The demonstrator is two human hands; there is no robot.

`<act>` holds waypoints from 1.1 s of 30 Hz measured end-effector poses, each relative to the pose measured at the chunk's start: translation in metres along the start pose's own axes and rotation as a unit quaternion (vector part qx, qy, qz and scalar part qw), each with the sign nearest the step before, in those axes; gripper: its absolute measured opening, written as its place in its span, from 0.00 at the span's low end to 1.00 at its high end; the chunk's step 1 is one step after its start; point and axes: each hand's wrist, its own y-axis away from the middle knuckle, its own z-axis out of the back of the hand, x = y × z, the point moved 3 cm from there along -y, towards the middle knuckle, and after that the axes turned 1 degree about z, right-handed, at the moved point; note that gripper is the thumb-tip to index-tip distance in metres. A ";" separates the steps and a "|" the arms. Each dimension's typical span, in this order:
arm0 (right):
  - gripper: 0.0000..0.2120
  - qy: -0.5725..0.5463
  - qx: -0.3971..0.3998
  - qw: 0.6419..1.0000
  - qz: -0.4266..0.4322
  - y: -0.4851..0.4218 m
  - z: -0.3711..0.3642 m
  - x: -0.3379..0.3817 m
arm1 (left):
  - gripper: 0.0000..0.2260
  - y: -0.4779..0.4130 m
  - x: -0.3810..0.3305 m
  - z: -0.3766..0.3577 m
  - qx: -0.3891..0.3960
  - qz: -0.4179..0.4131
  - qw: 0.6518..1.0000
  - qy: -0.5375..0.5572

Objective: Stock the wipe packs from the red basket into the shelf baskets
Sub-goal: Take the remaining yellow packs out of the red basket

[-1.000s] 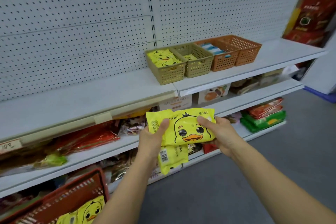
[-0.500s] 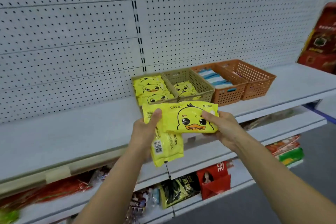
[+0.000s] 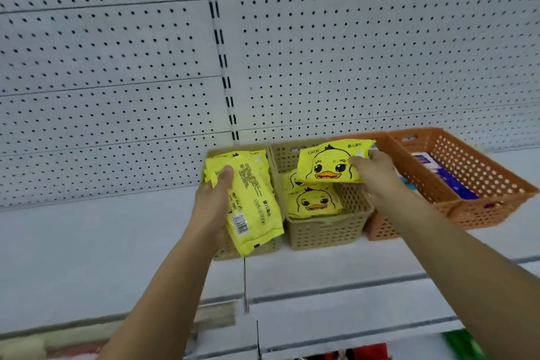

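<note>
My left hand point(image 3: 214, 202) grips a yellow wipe pack point(image 3: 251, 204), back side up with its barcode showing, over the left tan basket point(image 3: 230, 251). My right hand point(image 3: 372, 171) pinches a second yellow duck-face pack point(image 3: 327, 165) above the right tan basket point(image 3: 324, 232). That basket holds more duck packs point(image 3: 314, 202) lying flat. The red basket is out of view.
Two orange baskets point(image 3: 479, 213) stand to the right of the tan ones on the white shelf point(image 3: 102, 242); one holds blue and white packs point(image 3: 438, 169). White pegboard point(image 3: 117, 67) forms the back wall. Lower shelves with goods show at the bottom edge.
Both hands have risen to the shelf and separated: the left carried its pack over the left tan basket, the right carried the duck-face pack over the right tan basket.
</note>
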 end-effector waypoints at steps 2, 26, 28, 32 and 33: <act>0.21 0.043 0.014 0.999 0.019 -0.027 -0.013 0.003 | 0.16 -0.014 0.000 -0.007 -0.027 0.005 1.000 0.012; 0.16 0.635 0.323 0.695 0.094 -0.058 -0.046 -0.044 | 0.08 -0.070 0.000 -0.046 -0.045 -0.008 0.998 0.042; 0.13 0.689 0.278 0.643 0.188 -0.047 -0.050 -0.051 | 0.09 -0.069 -0.002 -0.044 -0.042 -0.008 0.998 0.043; 0.15 0.728 0.301 0.573 0.226 -0.043 -0.055 -0.065 | 0.11 -0.064 -0.007 -0.045 -0.022 -0.005 0.998 0.057; 0.18 0.716 0.319 0.584 0.208 -0.045 -0.053 -0.063 | 0.11 -0.063 -0.007 -0.046 -0.019 -0.002 0.998 0.065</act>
